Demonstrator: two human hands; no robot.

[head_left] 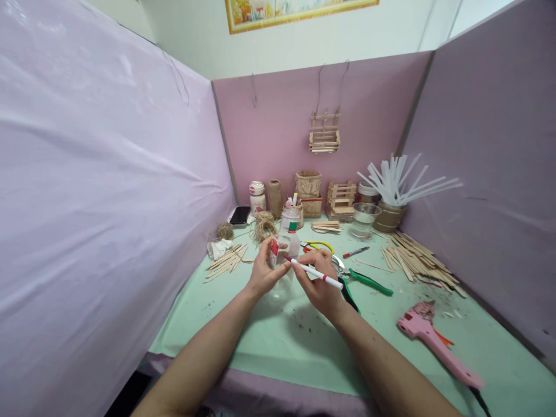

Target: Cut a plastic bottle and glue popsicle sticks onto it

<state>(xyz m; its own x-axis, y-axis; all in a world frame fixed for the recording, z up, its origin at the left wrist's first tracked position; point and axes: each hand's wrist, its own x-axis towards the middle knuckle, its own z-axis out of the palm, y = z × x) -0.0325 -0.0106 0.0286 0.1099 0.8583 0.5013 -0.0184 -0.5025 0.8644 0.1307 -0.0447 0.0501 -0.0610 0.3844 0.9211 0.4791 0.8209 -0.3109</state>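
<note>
My left hand (263, 271) is closed around a clear plastic bottle (290, 246). The bottle has a green label patch near its neck and a red patch beside my left fingers; its lower part is see-through and hard to make out. Between the fingers of my right hand (320, 284) is a white felt-tip pen (319, 273) with a red band, its dark purplish tip at the bottle's side. Just beyond my right hand lie green-handled pruning shears (369, 282) and yellow-handled pliers (320, 244), both partly hidden.
Wooden craft sticks lie left (226, 262) and right (419, 260). A pink glue gun (438, 344) rests front right, a red pen (356, 252) behind it. Twine (263, 227), a phone (240, 216), a clear cup (365, 220) and a pot of glue sticks (390, 215) stand toward the back.
</note>
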